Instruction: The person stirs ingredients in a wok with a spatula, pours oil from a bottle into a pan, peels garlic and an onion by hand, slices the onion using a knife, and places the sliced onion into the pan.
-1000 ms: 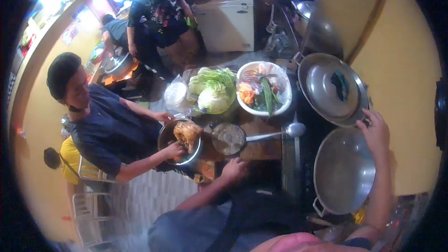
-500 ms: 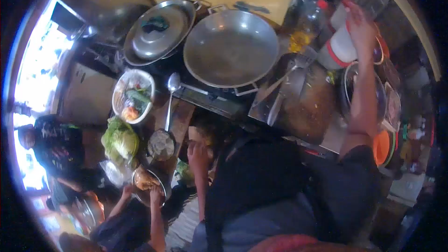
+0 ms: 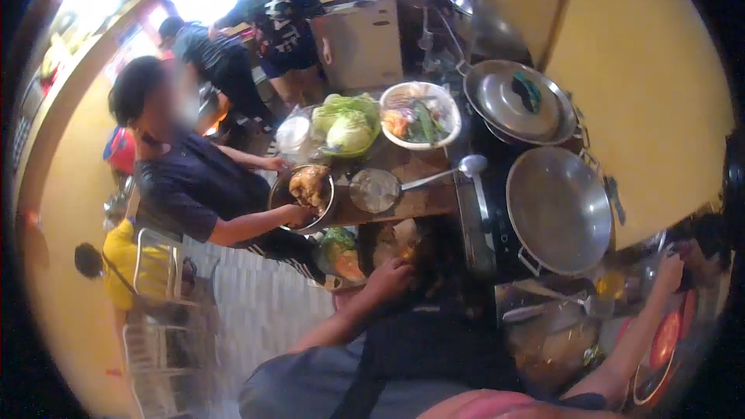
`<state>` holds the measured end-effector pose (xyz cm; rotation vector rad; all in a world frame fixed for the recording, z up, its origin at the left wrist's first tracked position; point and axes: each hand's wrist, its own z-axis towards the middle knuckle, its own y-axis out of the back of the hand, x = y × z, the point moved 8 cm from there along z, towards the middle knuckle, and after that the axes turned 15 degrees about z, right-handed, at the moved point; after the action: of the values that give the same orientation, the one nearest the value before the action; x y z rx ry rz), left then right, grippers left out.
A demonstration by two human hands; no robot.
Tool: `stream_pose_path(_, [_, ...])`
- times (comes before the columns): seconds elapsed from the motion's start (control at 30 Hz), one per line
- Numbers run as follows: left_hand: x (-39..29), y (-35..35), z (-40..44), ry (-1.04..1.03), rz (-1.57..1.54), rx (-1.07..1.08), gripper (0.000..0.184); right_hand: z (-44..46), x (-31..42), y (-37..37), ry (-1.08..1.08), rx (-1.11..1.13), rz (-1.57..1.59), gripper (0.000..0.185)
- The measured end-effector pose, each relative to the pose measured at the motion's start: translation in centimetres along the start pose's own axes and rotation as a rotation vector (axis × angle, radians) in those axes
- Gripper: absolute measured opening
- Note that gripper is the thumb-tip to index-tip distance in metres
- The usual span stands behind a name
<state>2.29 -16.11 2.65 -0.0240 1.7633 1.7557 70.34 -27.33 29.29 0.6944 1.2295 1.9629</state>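
My left hand (image 3: 390, 277) is low in front of my body, fingers curled, beside a dark container (image 3: 372, 252) with pale food (image 3: 397, 242) in it. Whether it grips anything is hidden. At the far right, my right hand (image 3: 670, 268) reaches out beyond the stove, near dark, blurred things; its fingers are smeared. A wide metal pan (image 3: 559, 213) sits on the stove (image 3: 479, 221), between my hands and farther forward. Below my right arm lies a worn board (image 3: 543, 349) with a slotted turner (image 3: 594, 306) and a knife (image 3: 528, 312).
A lidded pan (image 3: 504, 105) stands behind the wide pan. On the counter are a bowl of vegetables (image 3: 438, 136), cabbage (image 3: 347, 133) and a ladle (image 3: 438, 178). To the left, a person (image 3: 198, 178) holds a bowl of meat (image 3: 309, 186); two others are farther back. White chairs (image 3: 167, 326) stand behind.
My view has swung left, bringing the co-worker and chairs into sight. My right hand was over a white, red-rimmed container; it now appears beside dark things at the right edge.
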Motion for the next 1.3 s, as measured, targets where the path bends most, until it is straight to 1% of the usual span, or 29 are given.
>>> stream_pose_path(0.07, [1.6, -0.4, -1.3, 0.095, 0.131, 0.078, 0.025, 4.3, -5.8, -6.6, 0.107, -0.015, 0.017, 0.041])
stream_pose_path(0.1, [1.9, 0.4, -1.7, 0.113, 0.135, 0.063, 0.025, 5.0, -7.3, -7.9, 0.063, 0.003, -0.011, 0.039])
stream_pose_path(0.13, [1.7, 1.4, -2.3, 0.108, 0.113, 0.037, 0.025, 5.6, -8.0, -8.5, 0.015, 0.022, -0.04, 0.038])
stream_pose_path(0.17, [1.8, 2.0, -2.8, 0.1, 0.092, 0.014, 0.024, 5.4, -7.0, -8.0, 0.029, 0.023, -0.031, 0.038])
stream_pose_path(0.23, [3.3, 1.0, -3.7, 0.095, 0.101, -0.002, 0.026, 4.1, -6.3, -5.4, -0.044, -0.148, 0.089, 0.038])
stream_pose_path(0.27, [3.1, 1.1, -3.8, 0.081, 0.1, -0.009, 0.027, 5.9, -8.4, -6.7, -0.032, -0.147, 0.092, 0.038])
stream_pose_path(0.33, [2.0, 2.1, -3.7, 0.107, 0.106, -0.008, 0.029, 10.1, -10.4, -7.3, 0.28, -0.301, -0.051, 0.041])
stream_pose_path(0.37, [1.6, 2.9, -3.0, 0.116, 0.122, -0.008, 0.03, 10.7, -9.4, -5.5, 0.289, -0.301, -0.049, 0.041])
stream_pose_path(0.4, [1.8, 2.9, -2.4, 0.121, 0.121, -0.008, 0.03, 9.7, -5.3, -0.9, 0.272, -0.255, -0.085, 0.042])
stream_pose_path(0.43, [1.9, 2.3, -1.7, 0.099, 0.089, 0.012, 0.03, 9.1, -3.3, 1.7, 0.254, -0.207, -0.124, 0.043])
stream_pose_path(0.5, [1.0, 2.0, -0.2, 0.084, 0.05, 0.035, 0.03, 9.8, -3.1, 3.1, 0.284, -0.214, -0.102, 0.042])
stream_pose_path(0.53, [-0.4, 2.9, 1.0, 0.033, -0.001, -0.049, 0.031, 9.0, -1.3, 5.3, 0.328, -0.247, -0.067, 0.041])
stream_pose_path(0.57, [-1.7, 3.7, 2.4, -0.02, -0.049, -0.133, 0.032, 7.8, 0.7, 7.6, 0.382, -0.282, -0.025, 0.039])
stream_pose_path(0.63, [-4.8, 3.9, 4.6, -0.179, -0.052, -0.22, 0.04, 4.4, 5.4, 12.4, 0.497, -0.349, 0.061, 0.037])
stream_pose_path(0.7, [-10.0, 7.0, 6.3, -0.235, -0.087, -0.183, 0.047, -0.1, 10.8, 17.1, 0.629, -0.422, 0.13, 0.035])
stream_pose_path(0.73, [-12.3, 8.0, 6.8, -0.274, -0.12, -0.141, 0.055, -2.9, 12.9, 19.2, 0.807, -0.538, 0.145, 0.03])
stream_pose_path(0.77, [-14.4, 8.9, 7.2, -0.316, -0.154, -0.097, 0.063, -5.1, 15.0, 20.7, 0.795, -0.53, 0.138, 0.03])
stream_pose_path(0.8, [-16.3, 10.2, 7.4, -0.326, -0.157, -0.083, 0.063, -6.9, 17.1, 21.7, 0.72, -0.358, 0.33, 0.023])
stream_pose_path(0.83, [-18.5, 12.4, 7.3, -0.403, -0.194, -0.162, 0.074, -9.3, 19.3, 22.2, 0.719, -0.287, 0.508, 0.02])
stream_pose_path(0.87, [-19.9, 13.9, 6.9, -0.477, -0.233, -0.239, 0.086, -11.6, 21.6, 22.7, 0.713, -0.22, 0.686, 0.021])
stream_pose_path(0.9, [-20.6, 13.9, 6.7, -0.482, -0.24, -0.225, 0.086, -14.2, 23.5, 22.7, 0.769, -0.224, 0.807, 0.024])
stream_pose_path(0.97, [-21.3, 15.4, 5.7, -0.488, -0.26, -0.396, 0.106, -19.1, 27.0, 22.7, 0.88, -0.214, 1.008, 0.028])
stream_pose_path(1.0, [-21.2, 15.5, 5.2, -0.453, -0.114, -0.461, 0.112, -21.3, 28.5, 22.8, 0.932, -0.203, 1.092, 0.028])
stream_pose_path(1.07, [-19.3, 14.6, 3.9, -0.382, -0.181, -0.653, 0.106, -24.9, 31.0, 22.2, 1.037, -0.161, 1.244, 0.029])
stream_pose_path(1.1, [-18.7, 14.0, 3.2, -0.391, -0.187, -0.662, 0.106, -25.9, 31.7, 21.7, 1.083, -0.131, 1.318, 0.029])
stream_pose_path(1.17, [-16.3, 13.0, 1.6, -0.234, -0.217, -0.684, 0.108, -27.4, 32.7, 21.3, 1.091, -0.111, 1.299, 0.027])
stream_pose_path(1.2, [-16.1, 12.2, 0.7, -0.239, -0.222, -0.681, 0.108, -28.2, 32.8, 20.8, 1.086, -0.113, 1.294, 0.027])
stream_pose_path(1.27, [-15.7, 10.3, -0.3, -0.229, -0.246, -0.632, 0.108, -29.2, 33.9, 19.4, 1.118, 0.039, 1.315, 0.027])
stream_pose_path(1.3, [-15.4, 9.6, -0.7, -0.225, -0.251, -0.612, 0.108, -29.3, 33.9, 19.0, 1.127, 0.027, 1.321, 0.027])
